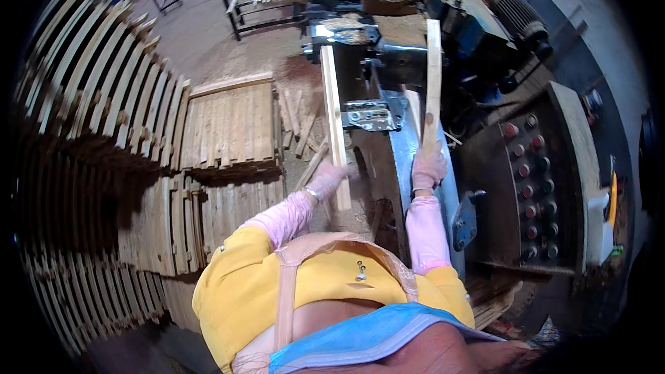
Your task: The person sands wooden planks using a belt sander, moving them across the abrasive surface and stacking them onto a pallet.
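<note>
My left hand (327, 181) is closed around the lower part of a long pale wooden strip (331, 107), which points away from me to the left of the machine's metal bracket (377, 115). Further right, my right hand (429, 168) grips the near end of a second wooden strip (433, 76). That strip stretches forward over the machine's blue-grey metal bed (404, 149). Beside it, a shorter piece of wood (413, 105) shows in part. Pink sleeves cover both forearms.
Wooden slats (228, 125) are stacked at the left, with taller stacks (90, 76) beyond. Offcuts (305, 121) litter the floor by the machine. At the right stands a control panel (516, 194) with several buttons. A motor (516, 14) sits at the far right.
</note>
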A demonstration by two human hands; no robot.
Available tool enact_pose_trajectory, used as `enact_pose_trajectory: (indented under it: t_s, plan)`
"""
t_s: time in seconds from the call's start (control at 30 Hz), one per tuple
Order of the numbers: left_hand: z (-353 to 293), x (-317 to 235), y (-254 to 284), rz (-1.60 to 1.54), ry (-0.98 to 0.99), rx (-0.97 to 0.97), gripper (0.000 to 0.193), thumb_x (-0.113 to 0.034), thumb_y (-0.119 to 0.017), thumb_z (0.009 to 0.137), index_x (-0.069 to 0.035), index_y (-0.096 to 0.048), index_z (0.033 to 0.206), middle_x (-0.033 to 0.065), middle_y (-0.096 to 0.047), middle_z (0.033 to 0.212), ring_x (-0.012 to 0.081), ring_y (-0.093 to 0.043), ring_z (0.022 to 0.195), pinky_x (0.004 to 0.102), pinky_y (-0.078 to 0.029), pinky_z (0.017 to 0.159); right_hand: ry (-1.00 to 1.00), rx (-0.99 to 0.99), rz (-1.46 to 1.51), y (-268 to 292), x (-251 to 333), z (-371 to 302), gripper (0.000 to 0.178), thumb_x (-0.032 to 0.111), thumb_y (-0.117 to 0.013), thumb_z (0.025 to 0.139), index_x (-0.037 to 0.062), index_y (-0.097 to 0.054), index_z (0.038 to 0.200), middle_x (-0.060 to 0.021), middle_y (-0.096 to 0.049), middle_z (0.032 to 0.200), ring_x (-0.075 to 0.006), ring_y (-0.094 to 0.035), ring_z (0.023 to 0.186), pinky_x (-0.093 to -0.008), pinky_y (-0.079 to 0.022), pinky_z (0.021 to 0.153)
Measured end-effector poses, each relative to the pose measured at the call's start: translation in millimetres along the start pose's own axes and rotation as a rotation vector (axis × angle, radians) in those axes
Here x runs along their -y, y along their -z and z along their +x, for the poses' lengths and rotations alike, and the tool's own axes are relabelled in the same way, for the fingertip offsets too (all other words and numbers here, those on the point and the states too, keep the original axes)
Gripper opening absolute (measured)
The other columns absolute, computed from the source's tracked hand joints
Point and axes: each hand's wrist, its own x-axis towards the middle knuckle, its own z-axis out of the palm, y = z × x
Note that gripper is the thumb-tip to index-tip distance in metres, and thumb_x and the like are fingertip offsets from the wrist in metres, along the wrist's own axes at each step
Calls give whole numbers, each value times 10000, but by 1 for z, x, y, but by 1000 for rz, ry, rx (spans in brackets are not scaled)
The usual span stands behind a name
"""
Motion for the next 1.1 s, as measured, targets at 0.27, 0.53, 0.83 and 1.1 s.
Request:
enact_pose_trajectory:
  t_s: [0.27,0.53,0.83,1.1]
  plan:
    - [134,28,250,675,50,-572,726,-203,-715,768,-57,-537,1456,236,-716,1226,378,-696,1145,408,-556,959,11,204,2,69,-107,-148,704,387,-739,882,70,-519,1471,-228,-704,1145,-428,-658,1048,-536,-511,915]
    - [252,-13,405,1342,362,-497,557,-408,-496,1010,-190,-498,1523,209,-651,1376,360,-619,1303,526,-492,1050,-91,338,-297,125,-200,-281,659,423,-626,956,75,-501,1501,-224,-626,1290,-431,-569,1174,-544,-464,990]
    - [98,-74,412,1326,403,-26,735,-52,-806,721,-95,-568,1416,227,-689,1290,387,-657,1221,480,-523,1016,335,-84,-121,45,-108,-126,542,335,-657,918,26,-619,1361,-208,-679,1207,-411,-628,1102,-524,-491,967]
    - [-47,-7,255,236,-42,-219,711,-196,-801,797,17,-531,1419,145,-686,1173,207,-672,1012,348,-564,886,411,135,59,0,14,-5,591,355,-714,891,49,-594,1383,-215,-664,1152,-394,-607,1049,-507,-478,921]
